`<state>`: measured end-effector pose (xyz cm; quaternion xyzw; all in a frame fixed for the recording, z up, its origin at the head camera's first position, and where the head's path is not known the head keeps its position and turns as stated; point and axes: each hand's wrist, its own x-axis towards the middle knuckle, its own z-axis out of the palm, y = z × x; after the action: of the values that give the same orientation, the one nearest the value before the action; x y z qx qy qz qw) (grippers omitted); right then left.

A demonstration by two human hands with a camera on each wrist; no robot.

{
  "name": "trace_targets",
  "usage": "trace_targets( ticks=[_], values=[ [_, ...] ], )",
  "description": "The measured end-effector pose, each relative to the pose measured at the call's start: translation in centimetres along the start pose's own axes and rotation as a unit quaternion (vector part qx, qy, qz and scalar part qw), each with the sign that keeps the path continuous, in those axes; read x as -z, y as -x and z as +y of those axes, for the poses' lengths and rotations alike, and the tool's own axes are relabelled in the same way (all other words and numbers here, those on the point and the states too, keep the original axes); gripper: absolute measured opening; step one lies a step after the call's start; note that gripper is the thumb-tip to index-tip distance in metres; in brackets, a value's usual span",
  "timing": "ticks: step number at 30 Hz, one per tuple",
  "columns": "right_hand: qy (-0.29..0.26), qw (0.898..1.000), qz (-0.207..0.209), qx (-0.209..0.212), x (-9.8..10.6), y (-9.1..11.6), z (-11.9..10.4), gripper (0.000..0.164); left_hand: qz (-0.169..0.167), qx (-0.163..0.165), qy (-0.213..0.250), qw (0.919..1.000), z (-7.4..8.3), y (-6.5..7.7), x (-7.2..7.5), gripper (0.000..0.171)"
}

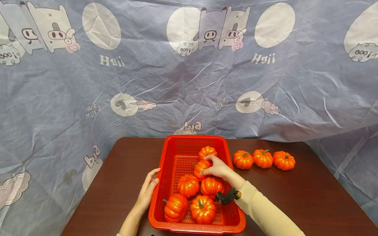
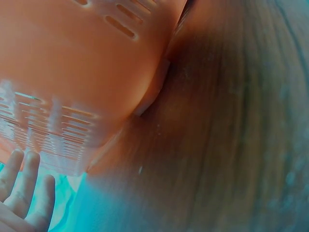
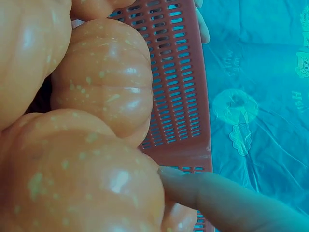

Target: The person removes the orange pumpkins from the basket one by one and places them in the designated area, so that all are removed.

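A red plastic basket (image 1: 196, 227) with slotted walls stands on the table and holds several small orange pumpkins. My right hand (image 1: 220, 168) reaches in over its right side, pinching one ribbed pumpkin (image 1: 199, 170) between thumb and fingers. Just behind that one sits another pumpkin (image 1: 207, 151), partly covered by the fingers. Nearer pumpkins (image 1: 188, 186) lie in front of the hand, two of them at the front wall. At the left rim, my left hand (image 1: 146, 190) touches the basket's outside with fingers nearly straight; the left wrist view shows these fingers (image 2: 30, 179) beside the slotted wall.
Three more pumpkins (image 1: 262, 159) sit in a row on the dark brown table (image 1: 127, 164), right of the basket. A grey-blue printed cloth (image 1: 147, 78) hangs behind the table. A black wrist strap (image 1: 227, 197) is on the right wrist.
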<state>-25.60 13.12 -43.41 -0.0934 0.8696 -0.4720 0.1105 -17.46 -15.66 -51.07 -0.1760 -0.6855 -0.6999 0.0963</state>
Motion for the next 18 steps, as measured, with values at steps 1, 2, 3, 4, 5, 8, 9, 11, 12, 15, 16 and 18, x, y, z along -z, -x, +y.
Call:
trace_targets(
  ticks=[1, 2, 3, 4, 5, 8, 9, 11, 12, 15, 16, 18],
  values=[
    [0.000, 1.000, 0.001, 0.004, 0.0, 0.0, 0.0, 0.063, 0.001, 0.000, 0.000, 1.0000, 0.0, 0.0, 0.0, 0.037],
    [-0.002, 1.000, 0.002, 0.007, 0.0, -0.1, 0.0, 0.063, 0.002, -0.001, -0.001, 1.0000, 0.0, -0.1, 0.0, 0.037],
    [-0.006, 1.000, 0.001, 0.012, 0.0, -0.1, 0.0, 0.063, 0.003, 0.000, 0.000, 1.0000, 0.0, -0.1, 0.0, 0.037],
    [-0.007, 1.000, 0.002, 0.015, 0.1, -0.1, 0.0, 0.064, 0.003, 0.000, 0.001, 1.0000, 0.0, -0.1, 0.1, 0.037],
    [-0.011, 1.000, 0.003, 0.019, 0.1, -0.1, -0.1, 0.065, 0.005, 0.002, 0.003, 1.0000, -0.1, -0.1, 0.1, 0.037],
    [-0.017, 0.999, 0.010, 0.031, 0.4, 0.0, -0.4, 0.070, 0.002, 0.002, 0.004, 1.0000, -0.1, -0.1, 0.1, 0.037],
    [-0.017, 0.999, 0.013, 0.034, 0.5, 0.1, -0.5, 0.073, 0.001, 0.002, 0.006, 1.0000, -0.1, -0.1, 0.1, 0.037],
    [-0.020, 0.999, 0.019, 0.036, 0.8, 0.2, -0.8, 0.077, 0.000, 0.006, 0.009, 0.9999, -0.1, -0.1, 0.1, 0.037],
    [-0.025, 0.999, 0.021, 0.036, 1.0, 0.3, -1.0, 0.078, -0.002, 0.008, 0.010, 0.9999, 0.0, 0.0, 0.1, 0.038],
    [-0.048, 0.998, 0.025, 0.042, 1.6, 0.6, -1.6, 0.078, -0.002, 0.014, 0.015, 0.9998, 0.0, 0.0, 0.1, 0.038],
    [-0.060, 0.997, 0.028, 0.045, 1.8, 0.7, -1.8, 0.078, -0.002, 0.014, 0.014, 0.9998, 0.0, 0.0, 0.1, 0.038],
    [-0.084, 0.994, 0.035, 0.057, 2.2, 0.9, -2.2, 0.077, -0.001, 0.013, 0.012, 0.9998, 0.0, 0.0, 0.1, 0.038]
  ],
)
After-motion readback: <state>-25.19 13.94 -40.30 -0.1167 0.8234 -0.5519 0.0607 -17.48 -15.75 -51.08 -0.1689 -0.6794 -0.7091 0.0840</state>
